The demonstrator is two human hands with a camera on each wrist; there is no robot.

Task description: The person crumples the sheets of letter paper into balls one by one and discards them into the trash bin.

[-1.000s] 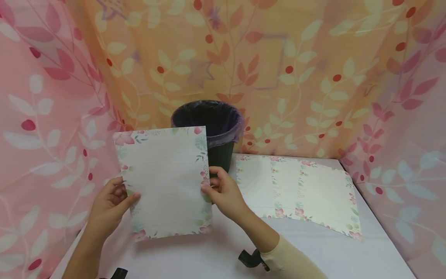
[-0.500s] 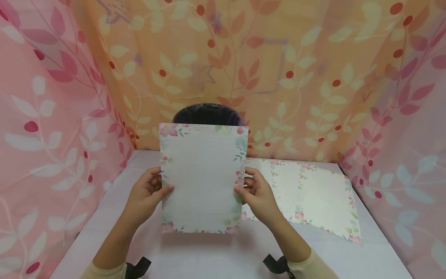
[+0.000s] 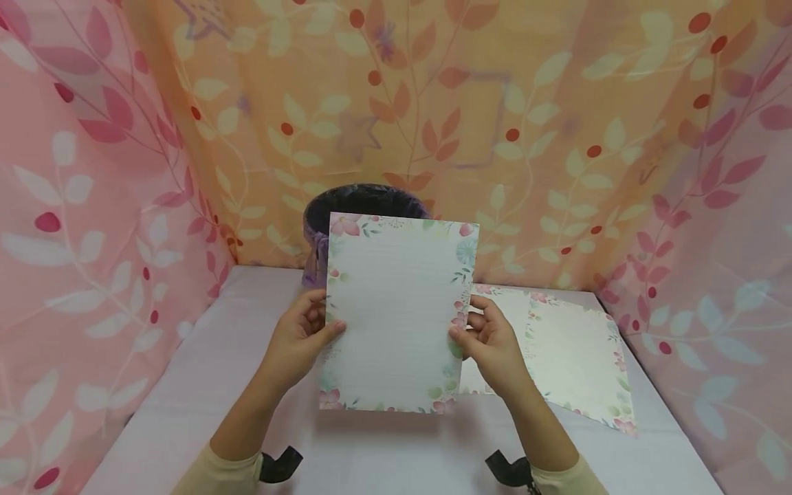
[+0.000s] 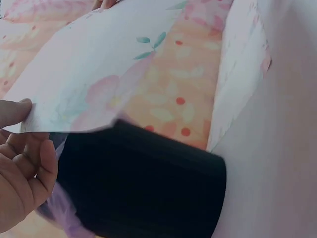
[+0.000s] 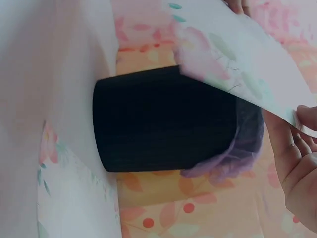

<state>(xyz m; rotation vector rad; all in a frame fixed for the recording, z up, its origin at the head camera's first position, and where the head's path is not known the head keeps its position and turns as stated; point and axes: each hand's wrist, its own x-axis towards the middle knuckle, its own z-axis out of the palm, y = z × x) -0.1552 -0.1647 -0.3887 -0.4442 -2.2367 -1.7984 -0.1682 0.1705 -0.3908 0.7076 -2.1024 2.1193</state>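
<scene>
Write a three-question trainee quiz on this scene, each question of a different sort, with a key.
1. True or false: both hands hold the floral sheet above the table.
2. What stands behind the sheet? A) black bin B) a kettle C) a lamp
3. Fill in: the spare sheets lie on the person's ___ side.

Key: 1 true: left hand and right hand pinch its side edges. 2 A. 3 right.

Leaf-patterned pink and orange curtains on three sides, white table, soft light.
</scene>
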